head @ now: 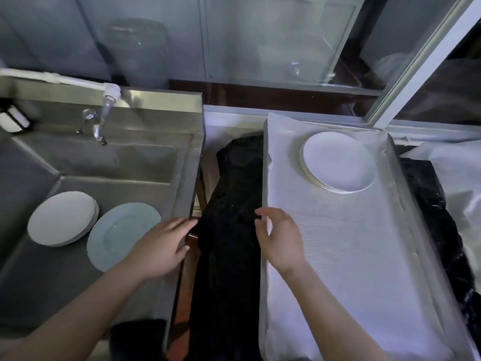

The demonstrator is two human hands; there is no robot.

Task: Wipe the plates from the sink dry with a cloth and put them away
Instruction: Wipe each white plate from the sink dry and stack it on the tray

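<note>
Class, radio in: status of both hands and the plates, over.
Left hand and right hand open, empty, over black cloth. Plates wait in sink: white stack, blue plate. Dried stack on tray. Nothing blocking.

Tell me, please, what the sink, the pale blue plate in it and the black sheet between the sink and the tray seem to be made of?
The sink looks like brushed stainless steel: grey, dull sheen, folded edges. The pale blue plate seems glazed ceramic, smooth with a soft gloss, though it could be melamine. The black sheet looks like thin plastic film, crinkled and faintly glinting; cloth is possible.
</note>
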